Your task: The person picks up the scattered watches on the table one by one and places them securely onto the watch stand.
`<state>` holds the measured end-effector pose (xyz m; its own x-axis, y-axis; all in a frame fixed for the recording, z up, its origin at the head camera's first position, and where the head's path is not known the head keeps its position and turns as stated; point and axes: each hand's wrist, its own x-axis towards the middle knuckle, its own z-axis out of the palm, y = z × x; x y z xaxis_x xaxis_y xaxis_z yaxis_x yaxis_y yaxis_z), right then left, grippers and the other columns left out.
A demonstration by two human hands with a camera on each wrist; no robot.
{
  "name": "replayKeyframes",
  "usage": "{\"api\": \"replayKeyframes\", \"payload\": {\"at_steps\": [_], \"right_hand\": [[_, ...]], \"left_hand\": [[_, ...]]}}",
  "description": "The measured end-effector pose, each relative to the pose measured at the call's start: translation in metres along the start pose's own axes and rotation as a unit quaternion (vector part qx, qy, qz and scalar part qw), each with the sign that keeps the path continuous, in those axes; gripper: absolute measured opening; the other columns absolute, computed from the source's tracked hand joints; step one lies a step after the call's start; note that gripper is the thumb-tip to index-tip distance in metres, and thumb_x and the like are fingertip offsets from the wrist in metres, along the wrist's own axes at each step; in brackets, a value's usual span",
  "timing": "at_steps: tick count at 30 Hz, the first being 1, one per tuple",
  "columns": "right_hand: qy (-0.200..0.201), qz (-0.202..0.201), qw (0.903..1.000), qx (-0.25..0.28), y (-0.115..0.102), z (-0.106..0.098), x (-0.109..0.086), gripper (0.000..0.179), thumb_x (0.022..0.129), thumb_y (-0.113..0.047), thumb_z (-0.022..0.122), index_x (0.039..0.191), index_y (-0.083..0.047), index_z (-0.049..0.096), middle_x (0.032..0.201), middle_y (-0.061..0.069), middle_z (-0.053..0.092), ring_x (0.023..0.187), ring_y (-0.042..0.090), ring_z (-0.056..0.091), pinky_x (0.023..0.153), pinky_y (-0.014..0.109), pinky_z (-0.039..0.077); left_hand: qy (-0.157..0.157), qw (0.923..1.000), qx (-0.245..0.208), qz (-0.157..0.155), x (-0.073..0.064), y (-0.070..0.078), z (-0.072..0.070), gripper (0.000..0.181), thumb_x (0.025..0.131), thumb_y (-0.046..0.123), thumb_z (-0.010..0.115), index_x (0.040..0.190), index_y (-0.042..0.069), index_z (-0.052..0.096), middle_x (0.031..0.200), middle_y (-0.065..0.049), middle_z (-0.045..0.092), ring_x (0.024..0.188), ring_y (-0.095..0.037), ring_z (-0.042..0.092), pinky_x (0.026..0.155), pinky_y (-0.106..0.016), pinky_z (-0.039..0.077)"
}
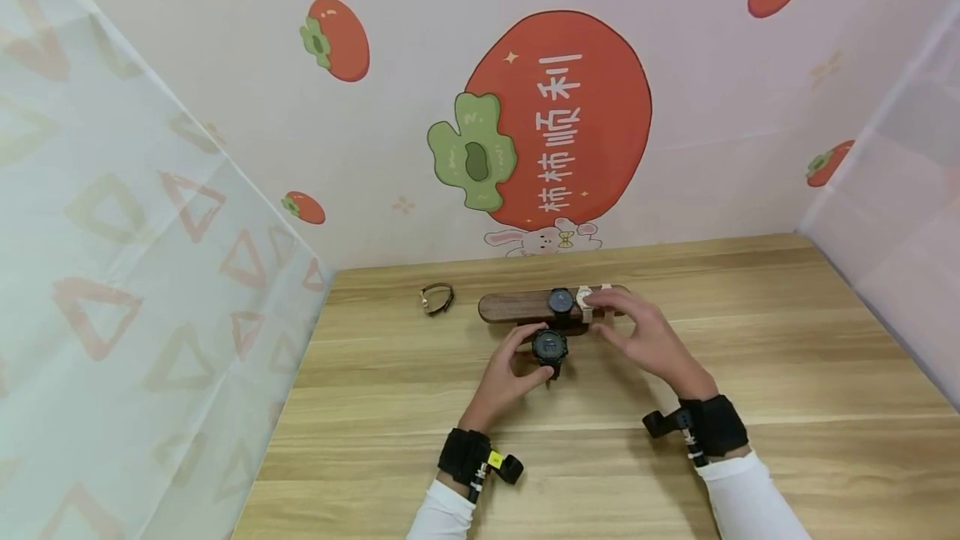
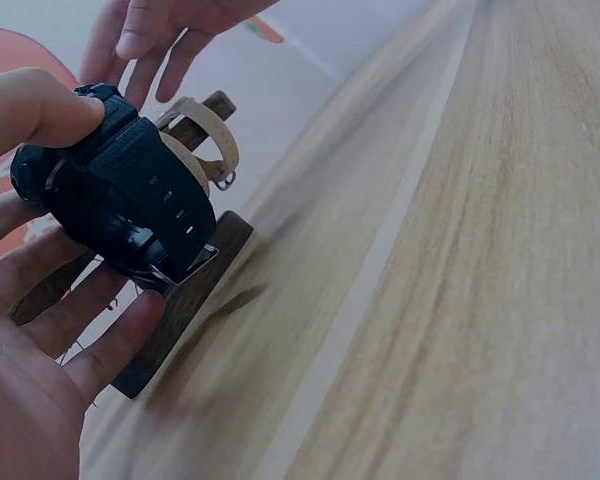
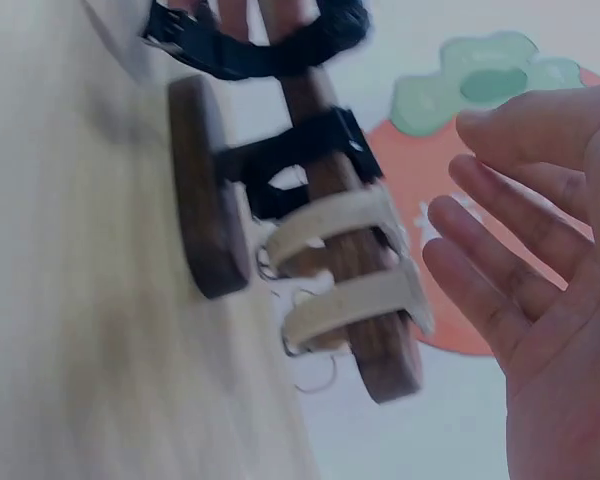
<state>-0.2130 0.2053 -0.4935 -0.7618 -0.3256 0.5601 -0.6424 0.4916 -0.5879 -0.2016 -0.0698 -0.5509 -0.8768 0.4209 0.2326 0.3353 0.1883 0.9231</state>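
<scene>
My left hand (image 1: 497, 392) pinches a black digital watch (image 1: 550, 345) between thumb and fingers, in front of the wooden watch stand (image 1: 512, 307). Its buckled strap (image 2: 165, 195) loops below the case in the left wrist view. Another black watch (image 1: 561, 301) hangs on the stand's bar. Beside it are two cream-strapped watches; one shows a pale dial (image 1: 584, 298), the other's strap (image 3: 355, 305) is nearest the bar's end. My right hand (image 1: 654, 346) is beside these two, fingers loosely extended and holding nothing; it partly covers the bar's right end in the head view.
A small watch with a thin dark strap (image 1: 438, 300) lies on the wooden table (image 1: 375, 407) left of the stand. The stand's base (image 3: 205, 190) sits below the bar. A printed backdrop (image 1: 405, 140) rises behind the table, with a patterned sheet (image 1: 150, 273) on the left.
</scene>
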Motion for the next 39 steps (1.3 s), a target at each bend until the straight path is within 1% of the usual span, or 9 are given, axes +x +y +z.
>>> {"api": "replayKeyframes", "payload": {"at_steps": [4, 7, 10, 12, 14, 18, 26, 31, 39], "right_hand": [[0.023, 0.014, 0.9995, -0.018, 0.007, -0.009, 0.002, 0.044, 0.089, 0.009, 0.08, 0.13, -0.004, 0.073, 0.131, 0.012, 0.071, 0.101, 0.03, 0.068, 0.083, 0.032, 0.057], [0.037, 0.029, 0.9984, -0.03, 0.012, -0.014, 0.003, 0.043, 0.089, 0.01, 0.079, 0.13, -0.004, 0.073, 0.132, 0.013, 0.071, 0.103, 0.03, 0.067, 0.09, 0.031, 0.053], [0.045, 0.045, 0.9971, -0.041, 0.016, -0.018, 0.002, 0.042, 0.09, 0.01, 0.079, 0.13, -0.003, 0.073, 0.133, 0.015, 0.071, 0.116, 0.035, 0.065, 0.102, 0.038, 0.05], [0.045, 0.052, 0.9965, -0.049, 0.018, -0.019, 0.001, 0.041, 0.091, 0.009, 0.079, 0.13, -0.002, 0.073, 0.135, 0.017, 0.07, 0.126, 0.039, 0.061, 0.108, 0.049, 0.048], [0.043, 0.06, 0.996, -0.051, 0.02, -0.021, 0.0, 0.042, 0.091, 0.008, 0.079, 0.131, -0.002, 0.072, 0.136, 0.018, 0.069, 0.131, 0.042, 0.058, 0.109, 0.06, 0.046], [0.034, 0.077, 0.9952, -0.049, 0.025, -0.021, -0.002, 0.046, 0.09, 0.009, 0.079, 0.133, -0.003, 0.07, 0.139, 0.019, 0.066, 0.134, 0.043, 0.055, 0.111, 0.066, 0.043], [0.013, 0.097, 0.9939, -0.051, 0.036, -0.016, -0.007, 0.054, 0.089, 0.007, 0.08, 0.14, 0.004, 0.062, 0.145, 0.026, 0.059, 0.132, 0.046, 0.054, 0.101, 0.065, 0.052], [0.014, 0.089, 0.9943, -0.056, 0.039, -0.014, -0.008, 0.054, 0.087, 0.01, 0.08, 0.138, 0.007, 0.062, 0.14, 0.027, 0.062, 0.124, 0.044, 0.061, 0.097, 0.06, 0.056], [0.02, 0.103, 0.9924, -0.064, 0.041, -0.013, -0.009, 0.052, 0.089, 0.007, 0.081, 0.139, 0.002, 0.064, 0.14, 0.025, 0.065, 0.12, 0.045, 0.065, 0.102, 0.063, 0.053]], "left_hand": [[0.002, 1.0, -0.005, 0.006, 0.0, -0.003, 0.0, 0.065, 0.099, 0.015, 0.078, 0.158, 0.019, 0.051, 0.158, -0.005, 0.053, 0.139, -0.03, 0.056, 0.109, -0.051, 0.055], [0.002, 1.0, -0.006, 0.007, 0.0, -0.004, -0.001, 0.066, 0.098, 0.015, 0.079, 0.158, 0.018, 0.051, 0.158, -0.005, 0.052, 0.14, -0.03, 0.055, 0.11, -0.051, 0.055], [0.002, 1.0, 0.002, 0.008, 0.0, -0.004, -0.001, 0.067, 0.098, 0.017, 0.08, 0.158, 0.018, 0.051, 0.158, -0.003, 0.053, 0.142, -0.028, 0.054, 0.112, -0.051, 0.054], [0.004, 0.9999, 0.013, 0.007, 0.0, -0.004, -0.001, 0.066, 0.098, 0.019, 0.08, 0.158, 0.02, 0.051, 0.157, -0.002, 0.053, 0.143, -0.027, 0.053, 0.114, -0.05, 0.052], [0.006, 0.9997, 0.021, 0.01, -0.001, -0.004, -0.001, 0.066, 0.099, 0.02, 0.08, 0.158, 0.021, 0.052, 0.157, -0.002, 0.054, 0.144, -0.027, 0.053, 0.114, -0.051, 0.051], [0.008, 0.9997, 0.022, 0.013, -0.001, -0.002, -0.002, 0.065, 0.098, 0.02, 0.08, 0.157, 0.022, 0.052, 0.156, -0.002, 0.055, 0.143, -0.027, 0.054, 0.113, -0.052, 0.052], [0.007, 0.9999, -0.005, 0.012, -0.001, -0.003, -0.001, 0.066, 0.097, 0.012, 0.081, 0.157, 0.018, 0.053, 0.155, -0.006, 0.055, 0.137, -0.029, 0.057, 0.109, -0.052, 0.055], [0.011, 0.9998, -0.01, 0.011, -0.002, -0.003, 0.0, 0.066, 0.096, 0.012, 0.081, 0.156, 0.019, 0.053, 0.155, -0.005, 0.056, 0.136, -0.03, 0.058, 0.109, -0.055, 0.055], [0.007, 0.9998, -0.012, 0.01, -0.002, -0.004, -0.001, 0.068, 0.096, 0.011, 0.082, 0.157, 0.016, 0.052, 0.155, -0.006, 0.054, 0.137, -0.029, 0.058, 0.109, -0.047, 0.056]]}}
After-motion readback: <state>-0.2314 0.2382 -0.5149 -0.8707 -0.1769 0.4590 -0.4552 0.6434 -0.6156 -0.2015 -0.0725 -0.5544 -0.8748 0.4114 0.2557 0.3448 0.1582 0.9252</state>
